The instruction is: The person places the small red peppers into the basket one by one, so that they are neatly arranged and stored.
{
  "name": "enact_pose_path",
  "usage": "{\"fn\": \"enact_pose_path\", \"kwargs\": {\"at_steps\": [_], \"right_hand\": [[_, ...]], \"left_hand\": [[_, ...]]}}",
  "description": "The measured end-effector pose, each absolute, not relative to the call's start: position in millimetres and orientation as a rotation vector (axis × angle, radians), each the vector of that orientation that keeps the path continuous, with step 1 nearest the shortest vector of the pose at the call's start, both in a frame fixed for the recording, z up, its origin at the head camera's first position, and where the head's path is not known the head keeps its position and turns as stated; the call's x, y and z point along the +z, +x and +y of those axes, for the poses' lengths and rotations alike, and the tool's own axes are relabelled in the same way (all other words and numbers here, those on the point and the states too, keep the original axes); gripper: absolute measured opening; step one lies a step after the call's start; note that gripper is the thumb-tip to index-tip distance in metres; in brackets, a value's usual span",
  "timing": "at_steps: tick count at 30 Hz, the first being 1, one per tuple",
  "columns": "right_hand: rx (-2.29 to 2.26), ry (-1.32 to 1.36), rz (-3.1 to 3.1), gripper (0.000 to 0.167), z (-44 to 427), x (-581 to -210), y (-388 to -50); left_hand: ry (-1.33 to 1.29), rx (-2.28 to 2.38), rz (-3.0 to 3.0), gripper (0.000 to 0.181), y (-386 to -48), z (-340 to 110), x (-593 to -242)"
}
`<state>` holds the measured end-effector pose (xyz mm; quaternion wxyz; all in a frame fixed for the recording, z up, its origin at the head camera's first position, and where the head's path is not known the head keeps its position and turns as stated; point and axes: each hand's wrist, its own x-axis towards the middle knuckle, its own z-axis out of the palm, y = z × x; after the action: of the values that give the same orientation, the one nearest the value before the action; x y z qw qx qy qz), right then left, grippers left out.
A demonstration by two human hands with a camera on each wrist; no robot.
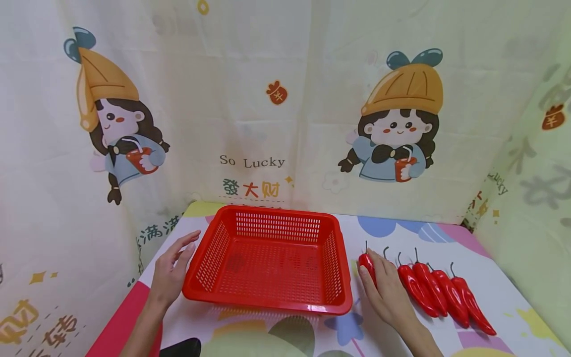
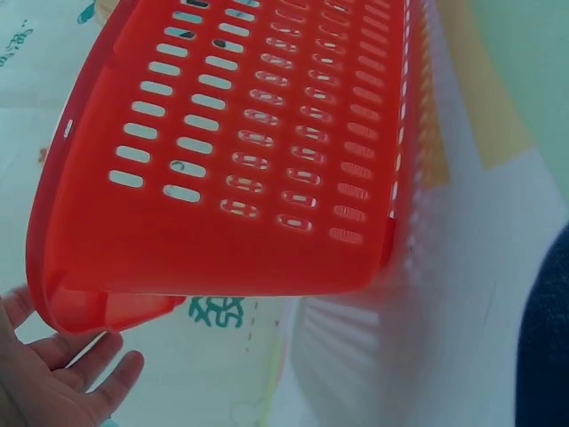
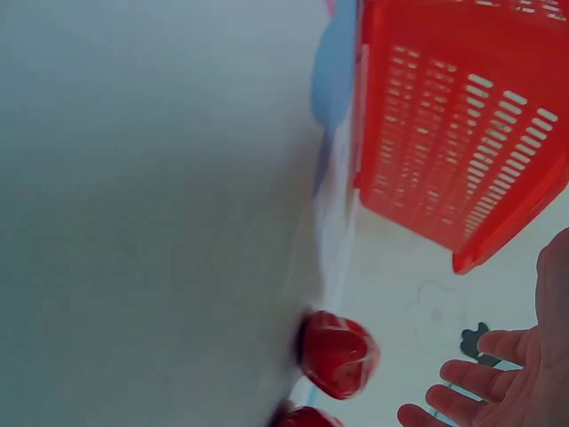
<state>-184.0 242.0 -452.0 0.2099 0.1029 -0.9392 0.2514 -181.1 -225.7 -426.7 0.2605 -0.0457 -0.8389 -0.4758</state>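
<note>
Beneath the right fingers (image 1: 381, 265) lies a red pepper (image 1: 366, 262).

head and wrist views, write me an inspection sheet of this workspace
surface: table with a colourful print
job's things: red basket, upright; red peppers in a row on its right, partly covered by a hand
clutter: black object at the near edge, unidentified
hands: left hand open by the basket's left rim, right hand open over the nearest pepper; contact unclear for both
cables: nothing seen
surroundings: cartoon-print fabric
</note>
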Motion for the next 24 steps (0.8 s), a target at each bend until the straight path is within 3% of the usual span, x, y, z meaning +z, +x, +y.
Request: {"fn": "enact_pose_path", "kwargs": {"at_steps": [11,24], "right_hand": [[0.650,0.175,-2.795,0.072,249,-457,-196],[0.633,0.199,-2.836,0.070,251,-462,-206]], "left_hand": [[-0.127,-1.589,-2.349,0.043,-196,-230,-426],[-0.141,-1.567,-2.426,0.048,-207,-239,-426]]}}
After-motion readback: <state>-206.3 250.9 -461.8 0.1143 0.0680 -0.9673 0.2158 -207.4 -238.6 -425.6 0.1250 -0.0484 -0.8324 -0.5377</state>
